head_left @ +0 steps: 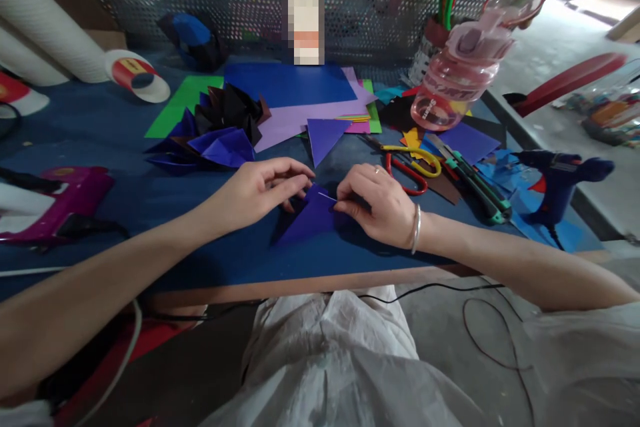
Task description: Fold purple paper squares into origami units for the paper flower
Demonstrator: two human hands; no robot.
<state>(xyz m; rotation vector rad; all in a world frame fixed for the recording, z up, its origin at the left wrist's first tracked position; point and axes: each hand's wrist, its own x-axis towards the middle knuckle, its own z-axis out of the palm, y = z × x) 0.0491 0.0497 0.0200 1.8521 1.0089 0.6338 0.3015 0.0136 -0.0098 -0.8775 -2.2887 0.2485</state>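
Observation:
A sheet of purple paper with a folded, pointed shape lies on the blue table in front of me. At its upper left edge is my left hand, fingers curled and thumb tip close to the forefinger, closed on the paper near its top. My right hand, with a ring and a silver bracelet, pinches the right side of the same paper. A thin pale line shows by the right fingertips; whether it is a paper edge or a separate thing I cannot tell. Behind the hands lies a purple paper triangle.
Purple and black folded paper pieces sit back left. Scissors, a utility knife, a blue glue gun and a pink bottle crowd the right. A magenta tool lies left. Cables hang below the table edge.

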